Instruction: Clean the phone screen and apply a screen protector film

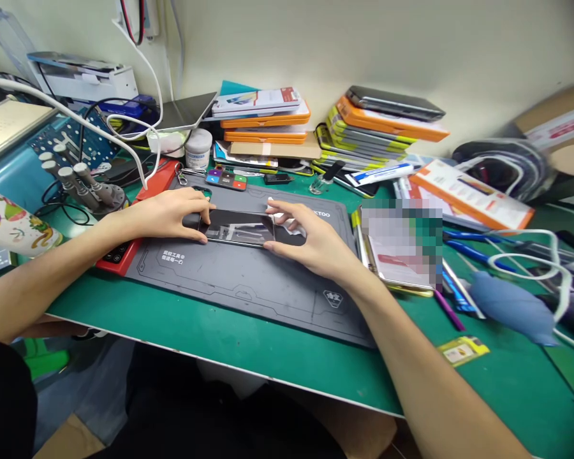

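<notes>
A dark, glossy smartphone [239,229] lies lengthwise before me over the grey work mat [249,280], reflections showing on its screen. My left hand [179,213] grips its left end, thumb along the near edge and fingers curled over the far edge. At the other end, my right hand [310,239] spans the phone between the thumb at the near edge and fingers at the far edge. Something white and crumpled, like a tissue [291,226], shows beside the right fingers, partly hidden by them. Whether the phone rests flat on the mat I cannot tell.
Orange and yellow-edged boxes [268,122] are stacked along the wall, with another stack [377,134] to their right. A red device [117,255] borders the mat's left side. A blue air blower [511,306], pliers [478,252] and cables lie at right.
</notes>
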Demonstrator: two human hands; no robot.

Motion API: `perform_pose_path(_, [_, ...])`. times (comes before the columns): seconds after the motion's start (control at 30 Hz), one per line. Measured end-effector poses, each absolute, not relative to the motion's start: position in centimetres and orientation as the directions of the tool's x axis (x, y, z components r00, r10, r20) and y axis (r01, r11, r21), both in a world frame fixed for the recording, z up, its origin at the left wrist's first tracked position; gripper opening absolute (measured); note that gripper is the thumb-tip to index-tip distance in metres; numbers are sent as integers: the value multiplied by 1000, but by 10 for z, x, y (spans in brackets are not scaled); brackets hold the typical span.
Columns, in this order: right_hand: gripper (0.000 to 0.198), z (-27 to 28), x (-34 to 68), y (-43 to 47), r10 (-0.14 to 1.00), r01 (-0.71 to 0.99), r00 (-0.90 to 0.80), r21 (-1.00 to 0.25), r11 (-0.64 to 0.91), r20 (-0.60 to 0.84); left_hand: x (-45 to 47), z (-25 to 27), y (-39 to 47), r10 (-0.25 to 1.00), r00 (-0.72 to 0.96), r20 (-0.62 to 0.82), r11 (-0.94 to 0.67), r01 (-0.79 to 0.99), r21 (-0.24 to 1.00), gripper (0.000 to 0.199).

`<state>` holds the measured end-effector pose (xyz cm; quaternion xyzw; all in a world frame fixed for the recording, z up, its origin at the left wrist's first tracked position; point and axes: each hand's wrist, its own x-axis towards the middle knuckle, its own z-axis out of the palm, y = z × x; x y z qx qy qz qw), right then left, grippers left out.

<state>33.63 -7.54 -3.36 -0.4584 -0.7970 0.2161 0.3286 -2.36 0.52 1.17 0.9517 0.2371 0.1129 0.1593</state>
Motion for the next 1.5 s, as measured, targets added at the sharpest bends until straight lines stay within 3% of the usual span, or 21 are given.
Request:
perform_pose_path(0.2, [64,-31,336,-78,869,612,-368,-617,494,331,-23,13,3,514,852,99,-812,446,377,46])
perform_pose_path(0.47, [66,-32,339,-73,891,585,-362,-677,447,275,-21,19,0,535,843,59,-785,470,403,45])
perform_pose_path(1.0, [66,-36,341,-72,855,631,-420,-580,515,303,-15,28,-5,603,797,-35,-726,567,389,50])
perform_pose_path(1.5, [69,-35,342,-71,847,649,-430,-544,531,313,-14,27,-7,630,776,-29,-719,597,356,60])
